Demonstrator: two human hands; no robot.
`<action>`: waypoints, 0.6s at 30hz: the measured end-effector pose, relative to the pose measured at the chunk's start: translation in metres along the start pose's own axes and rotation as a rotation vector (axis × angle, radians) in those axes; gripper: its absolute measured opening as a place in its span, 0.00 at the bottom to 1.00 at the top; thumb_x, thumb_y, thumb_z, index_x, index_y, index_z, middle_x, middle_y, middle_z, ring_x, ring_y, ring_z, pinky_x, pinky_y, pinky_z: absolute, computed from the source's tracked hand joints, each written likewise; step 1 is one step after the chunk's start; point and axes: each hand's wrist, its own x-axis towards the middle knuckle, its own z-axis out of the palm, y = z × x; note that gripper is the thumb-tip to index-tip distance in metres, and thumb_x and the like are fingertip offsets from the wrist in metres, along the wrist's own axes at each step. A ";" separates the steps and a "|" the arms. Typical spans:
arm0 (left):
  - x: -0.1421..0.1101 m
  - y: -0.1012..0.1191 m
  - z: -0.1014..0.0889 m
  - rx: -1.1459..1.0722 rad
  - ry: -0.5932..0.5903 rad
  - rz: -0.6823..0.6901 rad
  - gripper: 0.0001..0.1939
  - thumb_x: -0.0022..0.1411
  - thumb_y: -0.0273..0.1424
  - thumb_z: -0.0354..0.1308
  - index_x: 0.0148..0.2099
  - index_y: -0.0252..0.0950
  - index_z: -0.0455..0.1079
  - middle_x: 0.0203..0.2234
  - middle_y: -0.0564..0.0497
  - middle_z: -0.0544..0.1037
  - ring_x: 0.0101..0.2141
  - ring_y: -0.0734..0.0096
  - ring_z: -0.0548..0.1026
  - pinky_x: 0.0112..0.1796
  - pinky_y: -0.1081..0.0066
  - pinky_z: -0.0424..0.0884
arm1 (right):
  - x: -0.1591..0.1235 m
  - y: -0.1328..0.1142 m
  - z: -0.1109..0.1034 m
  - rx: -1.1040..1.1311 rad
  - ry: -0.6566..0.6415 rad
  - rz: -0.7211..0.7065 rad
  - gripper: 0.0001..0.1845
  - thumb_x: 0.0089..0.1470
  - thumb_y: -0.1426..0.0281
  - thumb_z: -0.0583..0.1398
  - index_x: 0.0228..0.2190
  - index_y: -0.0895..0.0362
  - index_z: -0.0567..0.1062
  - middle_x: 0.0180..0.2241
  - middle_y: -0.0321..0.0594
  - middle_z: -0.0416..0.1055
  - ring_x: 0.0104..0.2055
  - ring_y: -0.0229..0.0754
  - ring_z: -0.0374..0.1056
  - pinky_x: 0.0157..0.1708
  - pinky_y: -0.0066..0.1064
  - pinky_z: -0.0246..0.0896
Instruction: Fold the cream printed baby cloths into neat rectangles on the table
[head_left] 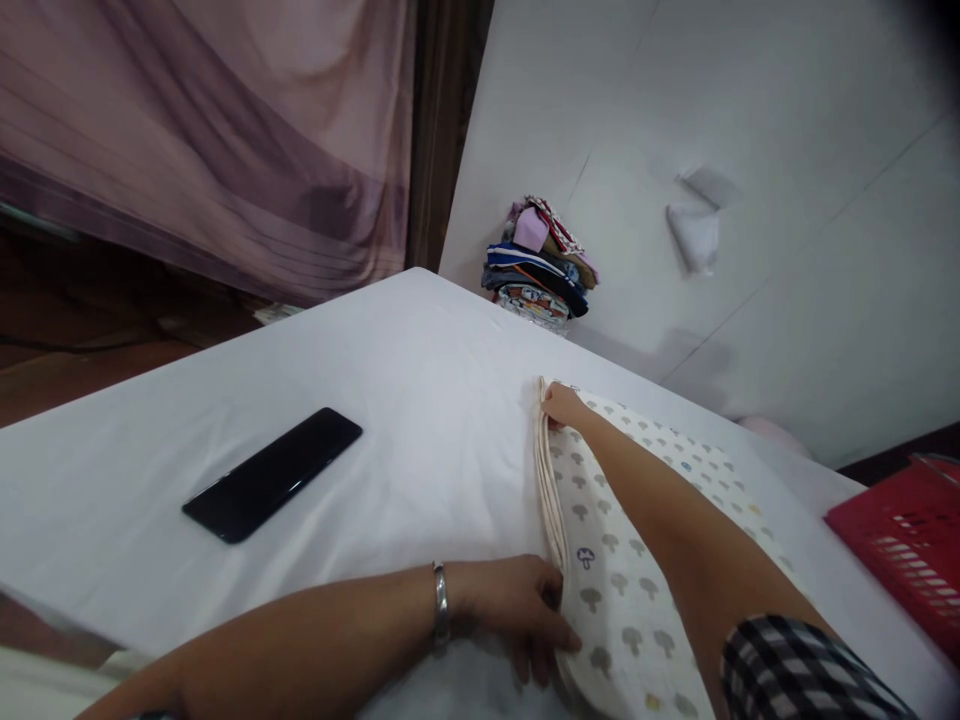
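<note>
A folded white cloth [622, 560] with a grey mushroom print lies on the white-covered surface [442, 420]. Several layers show along its left edge. My left hand [525, 608], below a silver bracelet, is closed on the near end of that edge, its thumb over the top layer. At the far corner, my right hand [564, 406] pinches the same edge between its fingers. My right forearm crosses above the cloth and hides part of the print.
A black phone [274, 475] lies to the left on the white cover. Beyond the far edge are a stack of folded clothes [536, 260] and a white folded item [694, 235] on the tiled floor. A red basket [907, 550] stands at right; a pink curtain [225, 130] hangs at upper left.
</note>
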 end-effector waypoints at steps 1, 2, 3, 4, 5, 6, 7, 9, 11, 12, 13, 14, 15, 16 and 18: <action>0.000 0.000 0.000 0.004 0.000 0.001 0.17 0.43 0.40 0.67 0.28 0.33 0.68 0.18 0.51 0.72 0.19 0.71 0.71 0.20 0.72 0.68 | -0.001 0.000 -0.001 -0.026 0.014 -0.014 0.13 0.49 0.74 0.55 0.39 0.61 0.70 0.29 0.47 0.72 0.29 0.43 0.68 0.26 0.27 0.58; 0.000 0.000 0.000 0.010 -0.001 0.003 0.17 0.43 0.40 0.67 0.28 0.33 0.68 0.18 0.51 0.72 0.19 0.71 0.71 0.19 0.72 0.68 | -0.003 0.000 -0.002 -0.056 0.026 -0.035 0.15 0.50 0.74 0.55 0.42 0.60 0.68 0.32 0.47 0.72 0.30 0.43 0.69 0.27 0.27 0.58; 0.000 -0.001 -0.001 0.015 -0.004 0.005 0.17 0.43 0.41 0.67 0.29 0.33 0.68 0.18 0.50 0.72 0.19 0.71 0.71 0.19 0.73 0.68 | -0.004 0.001 -0.004 -0.087 0.034 -0.058 0.16 0.50 0.75 0.54 0.43 0.59 0.68 0.34 0.47 0.72 0.32 0.43 0.69 0.28 0.27 0.58; 0.000 -0.001 -0.001 0.015 -0.009 0.007 0.17 0.44 0.41 0.67 0.29 0.33 0.68 0.18 0.51 0.72 0.18 0.72 0.71 0.18 0.74 0.67 | -0.006 0.000 -0.006 -0.119 0.034 -0.081 0.16 0.51 0.75 0.53 0.44 0.57 0.68 0.37 0.47 0.72 0.34 0.43 0.69 0.29 0.27 0.59; -0.001 -0.001 -0.001 0.009 -0.013 0.012 0.17 0.43 0.41 0.67 0.29 0.33 0.68 0.18 0.51 0.72 0.18 0.72 0.71 0.17 0.74 0.66 | -0.006 0.000 -0.008 -0.152 0.028 -0.103 0.16 0.51 0.75 0.53 0.43 0.56 0.69 0.39 0.46 0.72 0.37 0.44 0.69 0.31 0.28 0.59; -0.001 -0.001 -0.001 0.000 -0.020 0.018 0.18 0.43 0.41 0.67 0.29 0.33 0.68 0.18 0.51 0.72 0.18 0.72 0.71 0.16 0.75 0.65 | -0.007 -0.001 -0.010 -0.184 0.018 -0.123 0.15 0.51 0.76 0.53 0.42 0.55 0.70 0.41 0.45 0.71 0.40 0.44 0.68 0.33 0.28 0.59; -0.001 -0.001 -0.001 -0.009 -0.024 0.022 0.18 0.43 0.41 0.67 0.30 0.33 0.68 0.19 0.51 0.72 0.18 0.72 0.71 0.16 0.76 0.64 | -0.007 -0.002 -0.011 -0.216 0.006 -0.137 0.14 0.51 0.77 0.54 0.40 0.55 0.72 0.42 0.45 0.71 0.42 0.45 0.68 0.35 0.28 0.59; -0.001 -0.002 -0.001 -0.020 -0.016 0.027 0.18 0.43 0.41 0.67 0.30 0.33 0.69 0.19 0.51 0.72 0.17 0.73 0.70 0.15 0.76 0.63 | -0.005 -0.004 -0.013 -0.275 -0.015 -0.144 0.12 0.50 0.77 0.55 0.36 0.56 0.74 0.42 0.45 0.72 0.45 0.47 0.67 0.39 0.30 0.59; 0.000 -0.002 -0.001 -0.012 -0.005 0.021 0.18 0.43 0.41 0.67 0.30 0.34 0.69 0.19 0.51 0.72 0.17 0.72 0.70 0.17 0.74 0.65 | -0.002 -0.007 -0.013 -0.324 -0.027 -0.129 0.09 0.49 0.76 0.56 0.33 0.59 0.75 0.41 0.48 0.72 0.45 0.49 0.67 0.39 0.32 0.60; 0.000 -0.003 -0.001 -0.006 0.001 0.015 0.18 0.43 0.41 0.67 0.30 0.34 0.68 0.18 0.51 0.72 0.18 0.72 0.70 0.17 0.73 0.66 | -0.001 -0.009 -0.013 -0.344 -0.031 -0.120 0.08 0.48 0.76 0.57 0.33 0.60 0.75 0.40 0.49 0.72 0.44 0.50 0.68 0.39 0.33 0.61; 0.000 -0.003 -0.001 -0.002 0.006 0.011 0.17 0.43 0.40 0.67 0.30 0.34 0.68 0.18 0.51 0.72 0.18 0.71 0.71 0.18 0.72 0.67 | 0.000 -0.011 -0.013 -0.359 -0.034 -0.113 0.08 0.48 0.75 0.57 0.32 0.61 0.75 0.39 0.51 0.73 0.43 0.51 0.68 0.38 0.34 0.61; 0.000 -0.003 0.000 0.001 0.006 0.007 0.17 0.43 0.40 0.67 0.30 0.34 0.68 0.18 0.51 0.72 0.18 0.71 0.71 0.19 0.71 0.68 | 0.001 -0.013 -0.012 -0.371 -0.039 -0.108 0.08 0.47 0.75 0.58 0.32 0.62 0.75 0.37 0.51 0.73 0.42 0.51 0.69 0.36 0.33 0.62; 0.001 -0.002 0.000 0.004 0.009 0.001 0.17 0.43 0.40 0.67 0.30 0.34 0.68 0.18 0.52 0.72 0.18 0.71 0.71 0.19 0.71 0.68 | 0.002 -0.015 -0.012 -0.380 -0.046 -0.104 0.08 0.47 0.74 0.58 0.31 0.62 0.75 0.36 0.51 0.73 0.41 0.51 0.69 0.35 0.33 0.62; 0.000 -0.002 0.000 0.006 0.013 -0.005 0.16 0.43 0.39 0.67 0.30 0.34 0.67 0.17 0.52 0.72 0.19 0.70 0.71 0.20 0.71 0.68 | 0.002 -0.018 -0.013 -0.388 -0.054 -0.098 0.08 0.46 0.74 0.58 0.31 0.62 0.75 0.33 0.51 0.73 0.40 0.51 0.70 0.34 0.33 0.63; 0.000 -0.001 0.001 0.004 0.016 -0.007 0.16 0.43 0.39 0.67 0.30 0.34 0.67 0.18 0.52 0.72 0.19 0.70 0.71 0.20 0.71 0.68 | 0.003 -0.022 -0.014 -0.399 -0.074 -0.085 0.07 0.46 0.74 0.58 0.29 0.62 0.75 0.28 0.49 0.73 0.38 0.51 0.70 0.32 0.32 0.63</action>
